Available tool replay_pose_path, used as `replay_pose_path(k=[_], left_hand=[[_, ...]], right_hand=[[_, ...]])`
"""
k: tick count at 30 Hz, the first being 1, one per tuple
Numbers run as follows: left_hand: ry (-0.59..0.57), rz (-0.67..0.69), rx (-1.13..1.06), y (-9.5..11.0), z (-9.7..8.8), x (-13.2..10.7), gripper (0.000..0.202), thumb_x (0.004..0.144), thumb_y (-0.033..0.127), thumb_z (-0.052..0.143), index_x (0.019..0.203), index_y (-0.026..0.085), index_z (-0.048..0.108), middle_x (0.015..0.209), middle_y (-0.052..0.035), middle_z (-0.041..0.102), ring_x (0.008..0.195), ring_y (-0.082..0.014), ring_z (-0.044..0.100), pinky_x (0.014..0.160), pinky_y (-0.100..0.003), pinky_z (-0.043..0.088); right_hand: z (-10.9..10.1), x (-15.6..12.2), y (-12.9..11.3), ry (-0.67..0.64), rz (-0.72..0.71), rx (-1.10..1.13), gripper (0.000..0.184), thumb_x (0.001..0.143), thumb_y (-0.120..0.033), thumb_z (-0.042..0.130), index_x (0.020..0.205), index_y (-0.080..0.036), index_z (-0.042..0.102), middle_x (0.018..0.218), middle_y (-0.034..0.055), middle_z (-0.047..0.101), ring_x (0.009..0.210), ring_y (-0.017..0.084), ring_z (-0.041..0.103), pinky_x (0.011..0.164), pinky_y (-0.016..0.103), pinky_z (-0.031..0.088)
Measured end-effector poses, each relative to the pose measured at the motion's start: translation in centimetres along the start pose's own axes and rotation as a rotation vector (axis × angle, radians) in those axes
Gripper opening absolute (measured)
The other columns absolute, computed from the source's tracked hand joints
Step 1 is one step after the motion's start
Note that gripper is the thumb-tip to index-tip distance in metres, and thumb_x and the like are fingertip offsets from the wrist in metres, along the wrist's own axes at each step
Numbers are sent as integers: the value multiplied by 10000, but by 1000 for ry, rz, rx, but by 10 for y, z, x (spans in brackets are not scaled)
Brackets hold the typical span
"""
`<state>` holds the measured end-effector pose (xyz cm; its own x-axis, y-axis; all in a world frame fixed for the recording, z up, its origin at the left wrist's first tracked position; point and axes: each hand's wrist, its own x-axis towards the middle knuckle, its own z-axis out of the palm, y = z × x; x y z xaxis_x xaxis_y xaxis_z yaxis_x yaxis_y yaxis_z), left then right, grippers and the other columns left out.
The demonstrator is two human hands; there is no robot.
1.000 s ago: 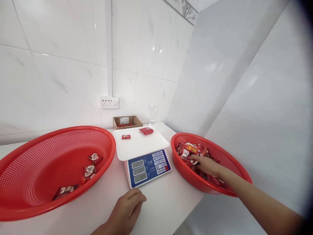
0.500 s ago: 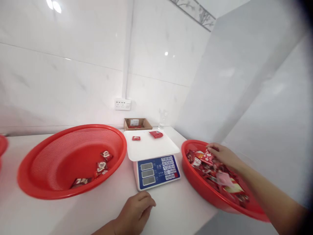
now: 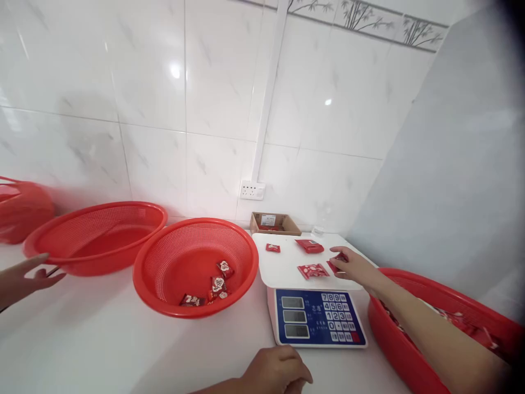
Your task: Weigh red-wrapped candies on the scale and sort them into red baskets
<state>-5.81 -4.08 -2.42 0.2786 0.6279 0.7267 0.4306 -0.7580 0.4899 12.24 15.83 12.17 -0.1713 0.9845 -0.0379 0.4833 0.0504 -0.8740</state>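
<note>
My right hand [image 3: 351,266] is over the right side of the white scale pan [image 3: 283,272], its fingers pinching a small dark red candy packet [image 3: 336,262]. Beside it on the pan lie a red packet with white dots [image 3: 313,271], a plain red packet [image 3: 309,246] and a small red wrapped candy [image 3: 273,248]. My left hand [image 3: 279,372] rests curled on the table in front of the scale's blue keypad panel [image 3: 320,317], with nothing visible in it. To the right, my forearm partly covers a red basket [image 3: 410,339] of wrapped sweets.
Left of the scale, a red basket [image 3: 143,279] holds several wrapped candies. Another red basket [image 3: 98,262] stands farther left, near a red plastic bag [image 3: 24,210]. Another person's hand [image 3: 24,280] reaches in there. Behind the scale sit a cardboard box [image 3: 295,227] and a clear bottle [image 3: 319,227].
My right hand has moved from the right basket to the scale pan with a packet. The dotted packet now lies on the pan. The view has swung left, showing another person's hand.
</note>
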Motion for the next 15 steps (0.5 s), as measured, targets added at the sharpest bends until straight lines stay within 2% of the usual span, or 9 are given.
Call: replay_pose_path(k=[3, 6, 9, 11, 13, 15], left_hand=[[-108, -115, 7, -3, 4, -4, 229, 701, 52, 537, 851, 167, 666, 795, -34, 664, 636, -89, 617, 603, -128, 482], [-184, -200, -32, -5, 7, -6, 180, 759, 101, 574, 887, 180, 672, 859, -28, 661, 646, -74, 611, 625, -125, 483], [-227, -215, -78, -7, 6, -7, 202, 758, 101, 600, 930, 176, 676, 881, -36, 656, 628, -66, 600, 597, -110, 475], [-222, -205, -97, -8, 5, -7, 222, 748, 81, 599, 938, 165, 680, 872, -46, 653, 624, -70, 599, 588, -107, 472], [-220, -196, -137, -8, 4, -8, 218, 757, 91, 595, 947, 155, 680, 868, -59, 649, 624, -77, 602, 591, -113, 476], [-216, -192, -168, -9, 3, -9, 196, 781, 133, 589, 954, 156, 678, 870, -68, 646, 632, -87, 607, 602, -124, 485]], right_hand=[[3, 4, 3, -27, -19, -77, 436, 712, -241, 590, 1140, -196, 524, 733, -4, 519, 717, 149, 548, 649, 274, 552], [7, 5, 1, -82, -71, -146, 514, 736, -270, 566, 1242, -221, 495, 801, 7, 554, 769, 165, 562, 730, 318, 531], [11, 2, -6, -147, -155, -284, 532, 773, -307, 522, 1300, -267, 464, 1065, 53, 606, 949, 215, 579, 870, 383, 470], [13, 2, -11, -184, -170, -362, 511, 788, -338, 506, 1295, -277, 481, 1251, 58, 558, 1084, 245, 545, 946, 394, 415], [15, 4, -13, -189, -169, -390, 487, 792, -394, 511, 1267, -288, 515, 1329, 39, 516, 1158, 260, 507, 971, 386, 394], [19, 10, -11, -133, -207, -420, 495, 802, -472, 491, 1263, -293, 517, 1319, 35, 532, 1153, 261, 516, 949, 386, 417]])
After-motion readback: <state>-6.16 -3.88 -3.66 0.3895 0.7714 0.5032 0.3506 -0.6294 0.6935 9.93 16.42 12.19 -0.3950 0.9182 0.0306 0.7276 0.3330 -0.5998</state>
